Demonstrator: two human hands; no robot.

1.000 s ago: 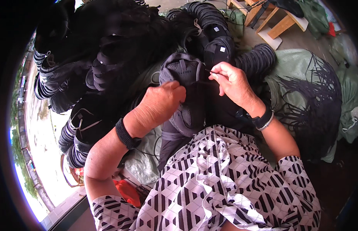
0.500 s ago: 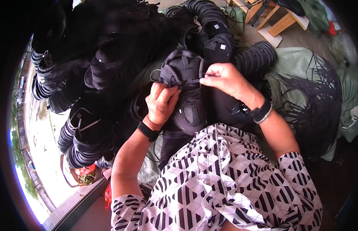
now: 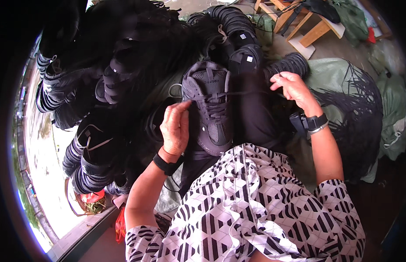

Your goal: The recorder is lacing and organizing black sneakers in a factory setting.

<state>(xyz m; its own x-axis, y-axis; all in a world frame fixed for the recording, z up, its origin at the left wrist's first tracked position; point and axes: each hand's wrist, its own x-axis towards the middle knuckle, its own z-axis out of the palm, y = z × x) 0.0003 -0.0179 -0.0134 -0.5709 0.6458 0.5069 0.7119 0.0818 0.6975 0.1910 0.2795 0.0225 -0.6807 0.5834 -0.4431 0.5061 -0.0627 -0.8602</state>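
Note:
A dark grey shoe upper (image 3: 211,115) lies across my lap, toe toward me, its tongue standing at the far end. Black lacing crosses its middle. From the upper's right side a dark shoelace (image 3: 251,92) stretches out to my right hand (image 3: 294,91), whose fingers pinch its end. My left hand (image 3: 175,129) is beside the upper's left edge, its fingers pressed together with the tips near the eyelets. Whatever those fingertips may hold is too small to make out.
Stacks of nested black uppers (image 3: 87,161) crowd the left, with more stacks (image 3: 246,56) ahead. At right, a bundle of loose dark laces (image 3: 356,105) lies on a pale green sack (image 3: 327,70). A wooden stool (image 3: 314,35) stands at the far right.
My right hand has moved away to the right, drawing the lace out long. My left hand has come off the lacing and shifted slightly left and down.

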